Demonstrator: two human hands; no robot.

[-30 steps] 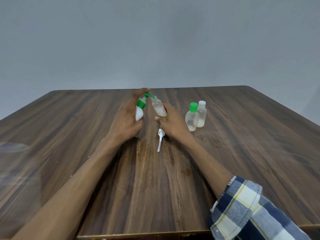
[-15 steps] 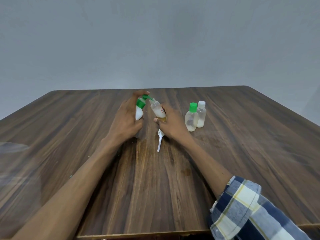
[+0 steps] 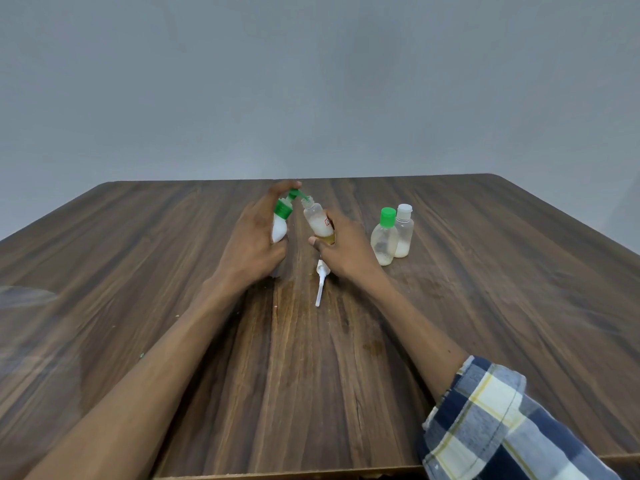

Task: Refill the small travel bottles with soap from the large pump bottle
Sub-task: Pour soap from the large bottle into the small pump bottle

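My left hand grips the white pump bottle with its green collar, and one finger lies on top of the green pump head. The pump's nozzle points at the open mouth of a small clear travel bottle, which my right hand holds tilted toward the pump. White soap fills part of that bottle. Two more small bottles stand to the right: one with a green cap, one with a white cap.
A white cap with a long dip tube lies on the wooden table just in front of my right hand. The table's near edge runs along the bottom of the view.
The small bottle and the pump bottle stay mouth to nozzle. Both hands have shifted only slightly.
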